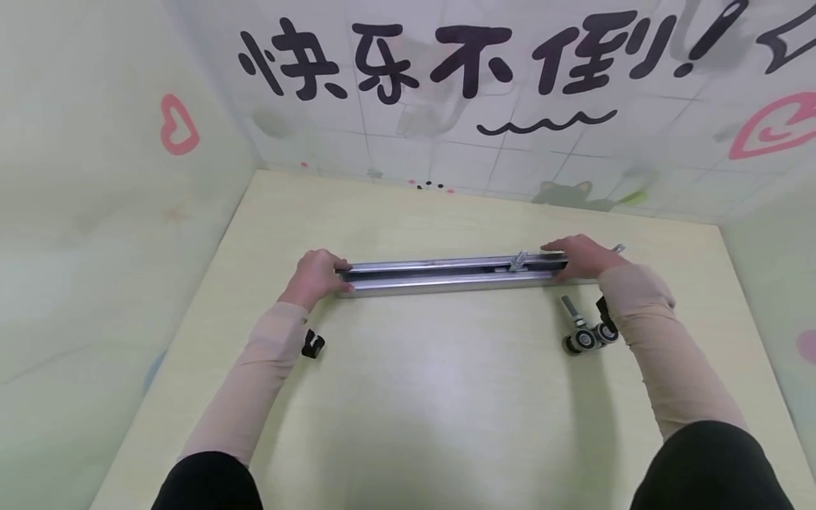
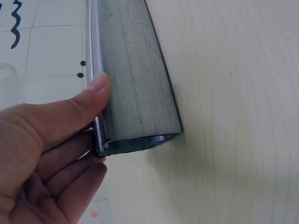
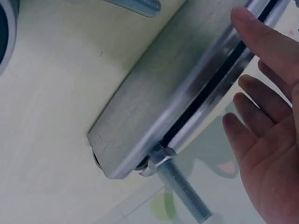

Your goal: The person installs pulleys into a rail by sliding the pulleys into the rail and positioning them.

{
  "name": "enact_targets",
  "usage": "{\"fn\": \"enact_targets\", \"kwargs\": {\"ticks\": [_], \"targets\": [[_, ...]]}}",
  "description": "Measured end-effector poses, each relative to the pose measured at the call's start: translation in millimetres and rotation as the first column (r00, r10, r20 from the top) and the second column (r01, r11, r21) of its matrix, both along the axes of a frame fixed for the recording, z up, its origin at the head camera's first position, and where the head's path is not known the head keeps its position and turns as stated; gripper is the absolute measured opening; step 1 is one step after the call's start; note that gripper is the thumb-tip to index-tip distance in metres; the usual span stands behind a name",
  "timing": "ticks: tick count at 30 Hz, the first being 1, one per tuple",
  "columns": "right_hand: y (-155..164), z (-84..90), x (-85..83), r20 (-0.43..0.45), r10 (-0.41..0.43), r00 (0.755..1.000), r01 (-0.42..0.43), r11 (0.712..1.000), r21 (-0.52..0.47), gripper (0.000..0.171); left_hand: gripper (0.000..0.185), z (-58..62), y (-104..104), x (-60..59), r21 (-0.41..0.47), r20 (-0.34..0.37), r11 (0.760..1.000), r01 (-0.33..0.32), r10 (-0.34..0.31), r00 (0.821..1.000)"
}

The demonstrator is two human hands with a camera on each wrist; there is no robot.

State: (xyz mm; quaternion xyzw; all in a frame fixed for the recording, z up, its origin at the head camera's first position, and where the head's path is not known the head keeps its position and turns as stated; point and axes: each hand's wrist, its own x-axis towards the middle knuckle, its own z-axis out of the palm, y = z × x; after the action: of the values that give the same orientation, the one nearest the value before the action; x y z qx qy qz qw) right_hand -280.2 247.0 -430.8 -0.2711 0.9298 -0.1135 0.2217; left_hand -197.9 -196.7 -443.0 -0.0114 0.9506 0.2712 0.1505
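A long silver metal rail with a slot along its top lies across the table. My left hand holds its left end, thumb on the near wall and fingers on the far side. Over the right part, my right hand spans the rail; in the right wrist view its thumb rests on the slot's lip and the other fingers extend loosely on the far side. A threaded bolt with a nut sticks out of the slot at the right end. Another bolt fitting stands in the slot left of my right hand.
A roller hanger with black-rimmed wheels and a bolt lies on the table near my right wrist. Printed wall panels stand behind the table and on both sides.
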Motion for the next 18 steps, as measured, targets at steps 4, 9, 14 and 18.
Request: {"fn": "enact_targets", "kwargs": {"ticks": [4,9,14,18], "targets": [[5.1,-9.9,1.1,0.017,-0.027,0.999,0.028,1.0,-0.011,0.069,0.047,-0.5,1.7,0.9,0.006,0.001,1.0,0.004,-0.004,1.0],[7.8,-12.3,2.4,0.022,-0.107,0.994,0.108,0.994,-0.034,0.068,0.047,0.3,2.7,-0.2,0.011,-0.011,1.0,0.022,-0.022,1.0],[5.8,-9.7,-0.8,0.02,-0.168,0.986,0.169,0.984,-0.051,0.067,0.046,5.5,2.8,-2.9,-0.035,-0.03,0.997,0.067,-0.068,0.997],[3.8,-11.5,-4.6,0.02,-0.18,0.983,0.181,0.981,-0.067,0.068,0.046,9.2,1.8,-4.0,-0.075,-0.042,0.993,0.096,-0.099,0.994]]}}
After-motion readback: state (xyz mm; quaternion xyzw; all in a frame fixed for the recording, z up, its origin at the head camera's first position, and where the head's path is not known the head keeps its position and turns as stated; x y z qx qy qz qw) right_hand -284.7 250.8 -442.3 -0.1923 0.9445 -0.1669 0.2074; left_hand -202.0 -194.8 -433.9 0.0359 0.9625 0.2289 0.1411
